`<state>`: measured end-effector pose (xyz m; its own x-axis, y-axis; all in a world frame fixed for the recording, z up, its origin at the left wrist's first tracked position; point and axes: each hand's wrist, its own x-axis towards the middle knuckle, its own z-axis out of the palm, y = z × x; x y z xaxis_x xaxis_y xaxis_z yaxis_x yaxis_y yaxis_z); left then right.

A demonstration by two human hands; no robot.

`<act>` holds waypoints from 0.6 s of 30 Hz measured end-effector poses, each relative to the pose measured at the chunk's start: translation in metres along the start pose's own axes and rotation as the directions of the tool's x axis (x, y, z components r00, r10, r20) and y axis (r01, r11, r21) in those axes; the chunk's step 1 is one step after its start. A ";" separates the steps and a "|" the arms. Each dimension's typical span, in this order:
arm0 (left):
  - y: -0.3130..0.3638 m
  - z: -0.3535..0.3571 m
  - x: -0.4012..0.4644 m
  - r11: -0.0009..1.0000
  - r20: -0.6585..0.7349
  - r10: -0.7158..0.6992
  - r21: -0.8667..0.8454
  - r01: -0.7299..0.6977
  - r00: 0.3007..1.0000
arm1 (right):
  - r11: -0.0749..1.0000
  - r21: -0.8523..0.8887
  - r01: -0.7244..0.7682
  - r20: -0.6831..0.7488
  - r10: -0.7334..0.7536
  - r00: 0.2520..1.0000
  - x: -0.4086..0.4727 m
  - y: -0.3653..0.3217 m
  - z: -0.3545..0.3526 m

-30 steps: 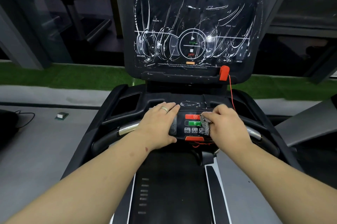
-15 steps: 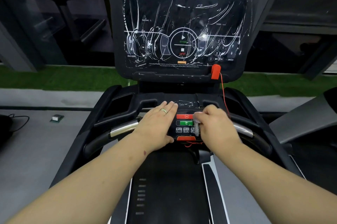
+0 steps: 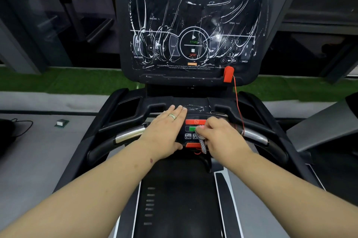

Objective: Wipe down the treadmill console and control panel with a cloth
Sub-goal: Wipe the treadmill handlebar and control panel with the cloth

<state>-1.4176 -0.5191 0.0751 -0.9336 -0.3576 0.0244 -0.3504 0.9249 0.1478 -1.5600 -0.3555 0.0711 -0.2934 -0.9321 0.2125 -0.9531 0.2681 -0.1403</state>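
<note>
The treadmill console (image 3: 193,25) stands upright ahead, its dark screen streaked with white foam smears. Below it lies the small control panel (image 3: 190,128) with red, green and orange buttons. My left hand (image 3: 166,129) rests flat on the panel's left side, fingers straight, a ring on one finger. My right hand (image 3: 220,137) grips a small checked cloth (image 3: 202,142) and presses it on the panel's right half, over the small speed keys. Part of the cloth hangs below my fingers.
A red safety key (image 3: 228,74) clips to the console's lower right, its red cord (image 3: 239,110) running down to the panel. Silver handlebars (image 3: 129,134) flank the panel. The black belt (image 3: 174,199) runs below. A small box (image 3: 62,122) lies on the grey floor at left.
My right hand has slid the cloth leftward over the panel's buttons, and now lower over the speed keys. The left hand stays flat in place. The view has shifted slightly.
</note>
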 end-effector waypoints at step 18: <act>0.000 -0.001 -0.002 1.000 0.011 -0.013 -0.010 0.013 1.000 | 0.995 -0.011 -0.099 -0.085 0.098 0.992 0.010 0.003 -0.011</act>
<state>-1.4160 -0.5187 0.0760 -0.9299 -0.3676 0.0112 -0.3614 0.9189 0.1583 -1.5665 -0.3612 0.0830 -0.3907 -0.8771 0.2793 -0.9200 0.3620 -0.1500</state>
